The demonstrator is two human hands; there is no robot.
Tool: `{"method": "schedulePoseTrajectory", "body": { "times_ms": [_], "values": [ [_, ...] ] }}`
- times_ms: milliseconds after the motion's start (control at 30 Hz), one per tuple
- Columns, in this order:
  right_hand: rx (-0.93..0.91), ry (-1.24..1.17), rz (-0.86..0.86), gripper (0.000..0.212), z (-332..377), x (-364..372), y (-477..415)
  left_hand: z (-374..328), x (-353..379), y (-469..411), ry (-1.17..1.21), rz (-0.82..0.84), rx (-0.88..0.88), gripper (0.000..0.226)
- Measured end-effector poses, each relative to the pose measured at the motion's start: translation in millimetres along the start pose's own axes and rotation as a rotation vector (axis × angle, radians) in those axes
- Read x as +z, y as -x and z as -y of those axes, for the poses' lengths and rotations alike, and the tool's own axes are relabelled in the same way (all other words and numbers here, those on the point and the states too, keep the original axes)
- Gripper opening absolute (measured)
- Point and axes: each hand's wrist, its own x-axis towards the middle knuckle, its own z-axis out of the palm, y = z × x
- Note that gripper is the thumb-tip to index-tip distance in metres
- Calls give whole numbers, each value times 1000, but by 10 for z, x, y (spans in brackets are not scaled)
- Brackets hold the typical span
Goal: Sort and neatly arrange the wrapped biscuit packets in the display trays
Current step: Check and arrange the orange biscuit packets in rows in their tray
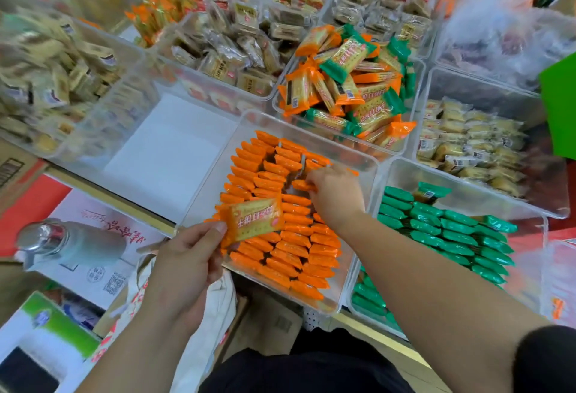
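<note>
Left hand (187, 255) pinches a flat orange packet (252, 219) by its left end, between the thumb and the fingers, with the printed face up. It holds the packet just over the near-left part of the orange tray (199, 199). Right hand (336, 196) reaches into the same tray, and its curled fingertips grip a standing orange packet (300, 185) in the middle rows; the thumb is hidden.

Inside this clear tray the orange packets (293, 249) stand on edge in close rows – about three columns, from the far wall to the near wall. Just beside it on the right, the green tray (467, 180) has green packets (442, 227) in similar rows, and one more lies loose at the far end.

Behind these two is the mixed tray (277, 102), where orange and green packets lie in a heap (349, 87). At the left of the orange tray is a clear tray with a white bottom (168, 149). A metal bottle (62, 243) lies on a printed box – at the near left.
</note>
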Motion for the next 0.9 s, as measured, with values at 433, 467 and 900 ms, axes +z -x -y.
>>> {"method": "schedulePoseTrajectory", "body": {
  "times_ms": [433,467,900],
  "values": [
    [-94,126,188,49,18,-153,285,150,-72,93,-20,-1,19,15],
    [-85,31,120,48,14,-219,350,133,-40,119,-3,19,9,15],
    [405,-1382,85,16,123,-1196,1569,-88,351,703,-354,174,251,17]
  ]
}}
